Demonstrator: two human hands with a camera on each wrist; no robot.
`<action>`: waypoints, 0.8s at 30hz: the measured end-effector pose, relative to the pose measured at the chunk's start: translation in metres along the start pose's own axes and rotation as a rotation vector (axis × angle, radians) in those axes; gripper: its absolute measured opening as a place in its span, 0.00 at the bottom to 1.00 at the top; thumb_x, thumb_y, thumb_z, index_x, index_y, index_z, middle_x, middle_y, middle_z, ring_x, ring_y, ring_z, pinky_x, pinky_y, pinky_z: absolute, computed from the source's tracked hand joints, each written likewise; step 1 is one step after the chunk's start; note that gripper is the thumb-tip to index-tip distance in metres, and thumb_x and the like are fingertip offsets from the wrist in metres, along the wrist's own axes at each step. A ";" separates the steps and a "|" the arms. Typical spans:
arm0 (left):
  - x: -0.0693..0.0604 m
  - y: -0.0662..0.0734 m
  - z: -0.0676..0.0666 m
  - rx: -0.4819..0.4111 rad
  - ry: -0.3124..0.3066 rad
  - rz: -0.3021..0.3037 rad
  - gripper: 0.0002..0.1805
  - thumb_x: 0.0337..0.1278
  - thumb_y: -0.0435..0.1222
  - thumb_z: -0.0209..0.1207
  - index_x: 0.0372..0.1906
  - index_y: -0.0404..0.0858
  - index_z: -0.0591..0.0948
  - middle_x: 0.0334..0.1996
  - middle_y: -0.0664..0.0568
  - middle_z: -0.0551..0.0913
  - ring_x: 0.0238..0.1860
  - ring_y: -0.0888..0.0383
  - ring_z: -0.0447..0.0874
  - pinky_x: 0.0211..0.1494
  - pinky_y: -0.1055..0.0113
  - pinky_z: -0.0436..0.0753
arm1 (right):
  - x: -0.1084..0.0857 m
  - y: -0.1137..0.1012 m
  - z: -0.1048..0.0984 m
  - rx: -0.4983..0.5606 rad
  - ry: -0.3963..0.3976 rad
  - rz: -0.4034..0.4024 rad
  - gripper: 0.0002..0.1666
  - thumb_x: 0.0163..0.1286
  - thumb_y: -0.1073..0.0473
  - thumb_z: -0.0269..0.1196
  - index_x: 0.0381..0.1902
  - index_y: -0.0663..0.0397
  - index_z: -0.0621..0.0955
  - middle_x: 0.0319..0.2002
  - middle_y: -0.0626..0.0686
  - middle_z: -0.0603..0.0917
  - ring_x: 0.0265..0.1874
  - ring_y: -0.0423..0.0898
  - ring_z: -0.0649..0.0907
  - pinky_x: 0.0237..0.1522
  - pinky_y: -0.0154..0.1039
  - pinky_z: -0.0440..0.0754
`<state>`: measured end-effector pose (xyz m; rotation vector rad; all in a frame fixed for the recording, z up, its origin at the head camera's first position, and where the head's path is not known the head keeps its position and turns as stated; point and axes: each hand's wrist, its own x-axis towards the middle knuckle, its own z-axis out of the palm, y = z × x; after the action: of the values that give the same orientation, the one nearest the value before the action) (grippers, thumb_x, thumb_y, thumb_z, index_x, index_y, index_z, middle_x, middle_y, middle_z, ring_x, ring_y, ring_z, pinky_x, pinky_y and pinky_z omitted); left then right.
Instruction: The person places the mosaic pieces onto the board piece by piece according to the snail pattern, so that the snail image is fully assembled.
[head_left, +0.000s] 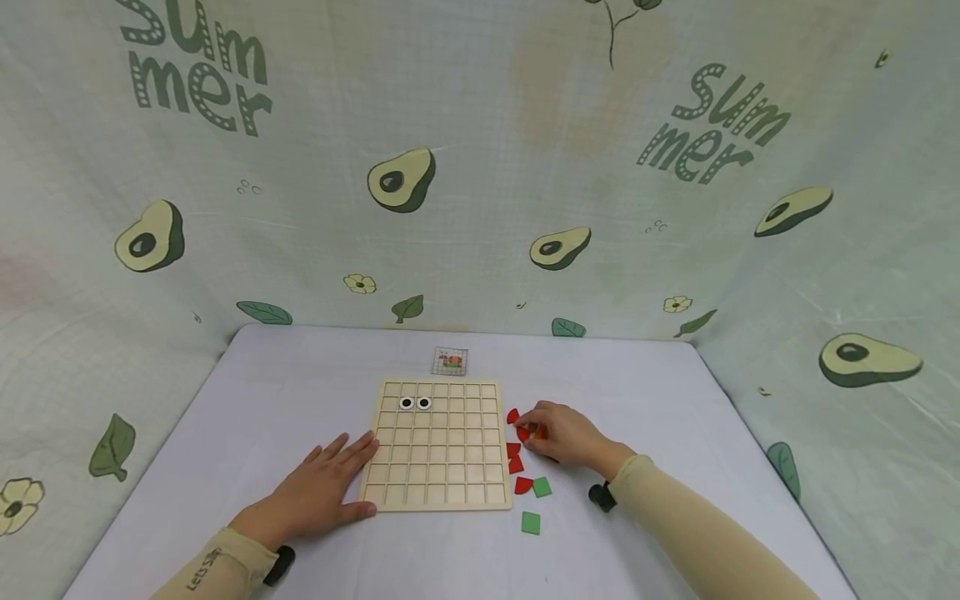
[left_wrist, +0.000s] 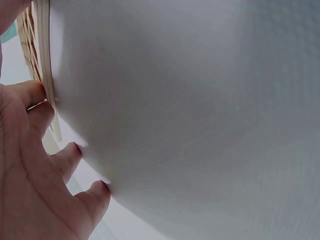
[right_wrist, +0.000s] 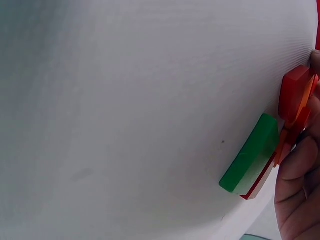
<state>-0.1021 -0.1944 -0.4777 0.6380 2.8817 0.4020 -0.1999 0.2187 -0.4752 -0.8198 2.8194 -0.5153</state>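
While the beige sleeves [head_left: 225, 567] run in from the bottom corners, each wrist carries a small black device [head_left: 602, 497]. One green square tile [head_left: 531, 523] lies flat on the white tablecloth [head_left: 442, 567], lower right of center; a second green square [head_left: 542, 487] sits a bit above it, just beside a red quarter-round piece [head_left: 523, 485].

Left hand [head_left: 318, 487], lower left of center: fingers spread, holding nothing. Left wrist view has two fingertips against the side of the wooden grid board [head_left: 442, 507], two others on the cloth. Board lies flat, lower center, mostly bare cells.

Right hand [head_left: 562, 432], right of the board: fingers bent down over a red piece [head_left: 522, 434], an orange piece [head_left: 538, 432] showing beneath them. Right wrist view puts orange and red pieces against the fingers; can't tell if any is gripped. More red pieces [head_left: 514, 458] lie along the board's right edge, another red quarter-round [head_left: 513, 416] just past the fingertips.

Two round eye tiles [head_left: 407, 403], white with black centers, side by side in the board's second row from the top. Beyond the top edge, a small printed picture card [head_left: 450, 361]. Behind everything, a pale curtain [head_left: 480, 208] with avocados, leaves and "SUMMER" lettering fills the upper frame.
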 end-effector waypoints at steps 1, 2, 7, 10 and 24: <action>0.000 0.000 0.000 0.000 0.000 0.000 0.49 0.56 0.62 0.63 0.76 0.37 0.64 0.77 0.48 0.59 0.74 0.35 0.54 0.68 0.32 0.58 | 0.000 0.000 0.000 -0.001 0.000 0.000 0.16 0.65 0.54 0.69 0.52 0.42 0.86 0.36 0.38 0.76 0.34 0.38 0.75 0.36 0.34 0.78; 0.000 0.000 0.000 -0.002 0.000 0.001 0.49 0.56 0.62 0.63 0.76 0.37 0.64 0.77 0.48 0.59 0.74 0.34 0.54 0.68 0.32 0.58 | 0.000 0.000 0.000 -0.002 0.000 0.002 0.16 0.65 0.53 0.69 0.52 0.42 0.86 0.36 0.38 0.76 0.34 0.38 0.75 0.36 0.34 0.78; 0.000 0.000 0.001 -0.008 0.004 0.003 0.50 0.56 0.62 0.63 0.76 0.37 0.64 0.77 0.48 0.59 0.74 0.34 0.54 0.68 0.32 0.57 | 0.001 0.002 0.001 -0.013 0.006 0.023 0.18 0.64 0.49 0.71 0.52 0.42 0.86 0.36 0.37 0.76 0.34 0.37 0.75 0.37 0.34 0.78; 0.000 0.000 0.001 -0.009 0.007 0.004 0.50 0.56 0.62 0.63 0.76 0.37 0.64 0.77 0.48 0.59 0.74 0.34 0.54 0.68 0.32 0.58 | 0.001 0.003 0.002 -0.027 0.017 0.029 0.18 0.63 0.48 0.72 0.51 0.43 0.86 0.38 0.38 0.77 0.35 0.37 0.75 0.38 0.34 0.79; 0.000 -0.004 0.005 0.008 0.022 0.018 0.50 0.56 0.64 0.61 0.76 0.38 0.64 0.77 0.48 0.59 0.74 0.35 0.55 0.68 0.32 0.59 | -0.001 0.002 -0.001 -0.028 0.036 0.027 0.13 0.62 0.47 0.73 0.43 0.39 0.86 0.43 0.39 0.78 0.35 0.37 0.75 0.39 0.35 0.80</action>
<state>-0.1023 -0.1973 -0.4833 0.6657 2.9022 0.4026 -0.2002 0.2209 -0.4751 -0.7844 2.8722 -0.4929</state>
